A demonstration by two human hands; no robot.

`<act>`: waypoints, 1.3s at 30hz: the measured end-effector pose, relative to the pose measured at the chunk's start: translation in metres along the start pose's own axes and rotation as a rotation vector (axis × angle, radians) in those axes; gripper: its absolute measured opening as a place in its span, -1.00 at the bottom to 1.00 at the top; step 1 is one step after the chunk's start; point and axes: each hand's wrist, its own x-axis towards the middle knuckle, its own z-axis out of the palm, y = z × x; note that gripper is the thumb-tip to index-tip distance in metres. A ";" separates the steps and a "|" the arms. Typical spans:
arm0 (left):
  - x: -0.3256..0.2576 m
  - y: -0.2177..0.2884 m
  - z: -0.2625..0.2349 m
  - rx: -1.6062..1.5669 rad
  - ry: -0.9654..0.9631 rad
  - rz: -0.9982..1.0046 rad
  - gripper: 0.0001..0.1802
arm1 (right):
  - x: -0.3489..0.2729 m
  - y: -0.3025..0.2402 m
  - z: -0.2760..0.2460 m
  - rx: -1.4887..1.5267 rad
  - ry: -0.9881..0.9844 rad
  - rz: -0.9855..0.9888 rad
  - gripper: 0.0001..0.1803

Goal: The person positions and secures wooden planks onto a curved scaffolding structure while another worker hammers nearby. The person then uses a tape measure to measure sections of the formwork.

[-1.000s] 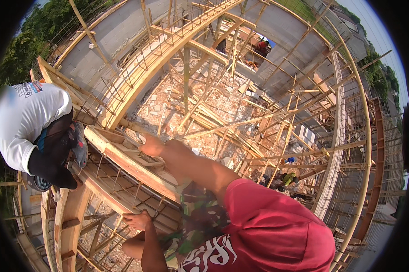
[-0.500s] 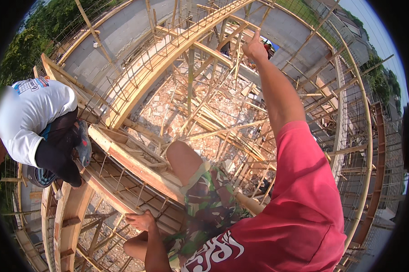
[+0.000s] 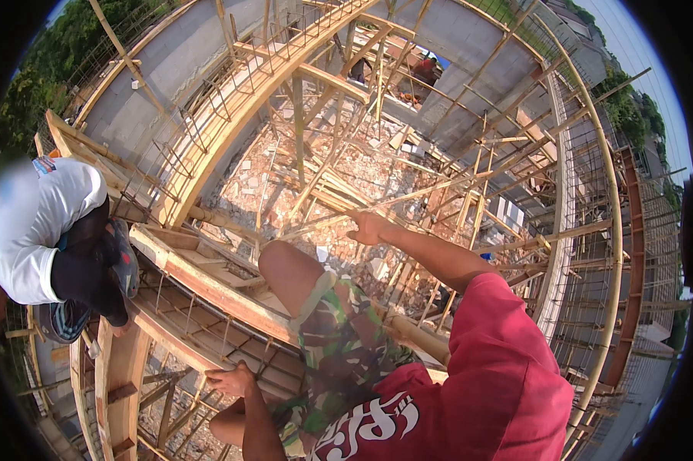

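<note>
My right hand point(image 3: 369, 228) is held out in the air at mid-picture, above the rubble-strewn ground far below. It holds nothing, and its fingers are partly stretched out toward the left. Down at the lower left, my left hand point(image 3: 233, 379) grips the top edge of a wooden formwork board point(image 3: 173, 332). Steel reinforcing bars point(image 3: 227, 329) lie in the trough between this board and the opposite formwork panel point(image 3: 216, 288). My bare knee and camouflage shorts point(image 3: 339, 330) lie across the formwork, beside a round pole point(image 3: 419, 338).
A co-worker in a white shirt point(image 3: 43, 223) crouches on the formwork at left. Beyond runs a long timber beam form point(image 3: 243, 104) with upright bars. Bamboo poles and rebar cages point(image 3: 584, 253) stand at right. Loose timber and broken blocks litter the ground point(image 3: 246, 173) below.
My right arm has swung down from a raised point with the index finger extended to a lower reach at mid-picture. My left hand stays on the board. The view has shifted slightly right.
</note>
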 end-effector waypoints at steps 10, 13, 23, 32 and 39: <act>0.002 0.008 -0.010 0.026 -0.074 -0.032 0.18 | -0.285 0.108 0.256 0.349 -0.137 0.615 -0.33; 0.000 0.011 -0.013 0.045 -0.151 -0.048 0.16 | -0.300 0.081 0.232 0.340 -0.022 0.676 -0.37; 0.007 0.003 -0.002 0.100 -0.090 0.000 0.18 | -0.376 0.030 0.110 0.169 0.225 0.700 -0.45; 0.005 0.006 -0.005 0.076 -0.085 -0.021 0.16 | -0.415 0.039 0.168 0.177 0.687 0.806 -0.50; 0.001 0.012 -0.013 0.100 -0.058 -0.117 0.38 | -0.409 0.039 0.182 0.212 0.851 0.703 -0.58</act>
